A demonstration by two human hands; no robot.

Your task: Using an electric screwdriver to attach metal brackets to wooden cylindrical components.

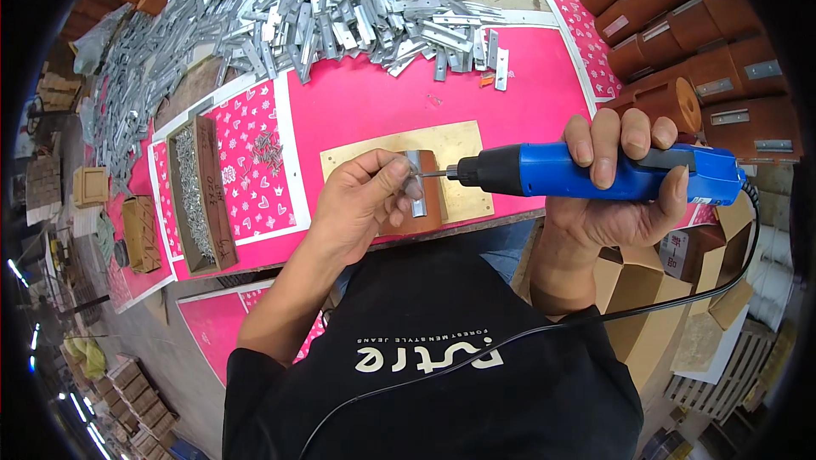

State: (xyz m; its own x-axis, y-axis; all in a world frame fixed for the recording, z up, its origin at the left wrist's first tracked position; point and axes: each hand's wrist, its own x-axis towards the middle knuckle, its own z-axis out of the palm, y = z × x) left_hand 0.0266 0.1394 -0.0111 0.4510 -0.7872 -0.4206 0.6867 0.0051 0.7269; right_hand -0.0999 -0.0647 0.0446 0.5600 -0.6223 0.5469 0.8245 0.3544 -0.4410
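Note:
My right hand (616,171) is wrapped round a blue electric screwdriver (544,173) with a black nose, held level and pointing left. Its thin bit (435,173) reaches to the fingertips of my left hand (361,205). There, thumb and fingers are pinched together over a silver metal strip (417,207); whatever small thing they hold is hidden. Under the strip lies a reddish-brown block (432,196) with a rounded side, partly covered by my left hand. The block rests on a pale wooden board (467,145) near the table's front edge.
A large heap of metal strips (340,9) covers the back of the pink table (527,60). At left stands a wooden box (210,179) of screws, with loose screws (268,152) beside it. Reddish-brown blocks (714,43) are stacked at right. The black cable (680,300) crosses my front.

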